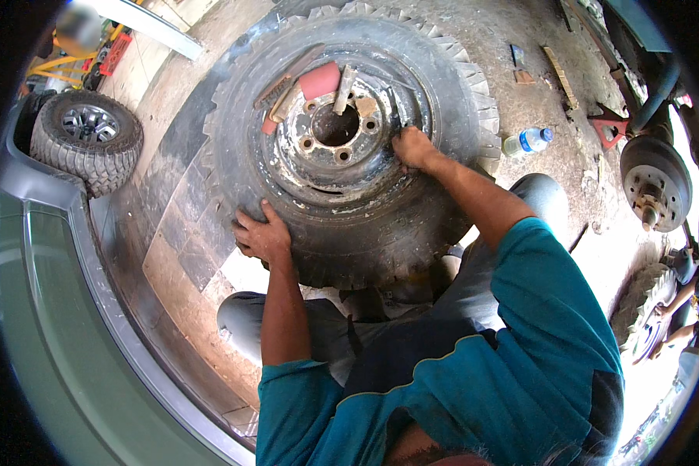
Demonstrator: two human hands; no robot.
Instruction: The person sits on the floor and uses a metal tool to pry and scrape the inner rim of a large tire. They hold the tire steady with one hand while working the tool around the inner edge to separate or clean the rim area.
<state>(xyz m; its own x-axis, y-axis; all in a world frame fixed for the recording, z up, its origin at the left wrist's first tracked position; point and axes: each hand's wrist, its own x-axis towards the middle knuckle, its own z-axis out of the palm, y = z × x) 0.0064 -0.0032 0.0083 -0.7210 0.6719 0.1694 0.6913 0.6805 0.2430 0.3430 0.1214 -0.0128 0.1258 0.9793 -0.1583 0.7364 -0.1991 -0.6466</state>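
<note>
A large black tyre (326, 241) with chunky tread lies flat before my knees, on a worn steel wheel rim (287, 155) with flaking paint. My left hand (264, 234) rests on the near left sidewall, fingers spread. On the right side of the rim, my right hand (415, 149) is closed with its knuckles up; whatever its fingers grip is hidden. Across the far part of the rim lie a long brush-like tool (279, 84), a curled reddish sheet (320, 80), a pale flat strip (344, 89) and a small tan piece (366, 106).
A water bottle (530, 140) lies right of the tyre. Beyond it are a red stand (610, 126) and a bare wheel hub (656, 184). Another person's hand (664, 310) is by a tyre at far right. Left are a green vehicle (62, 311) and a spare wheel (89, 136).
</note>
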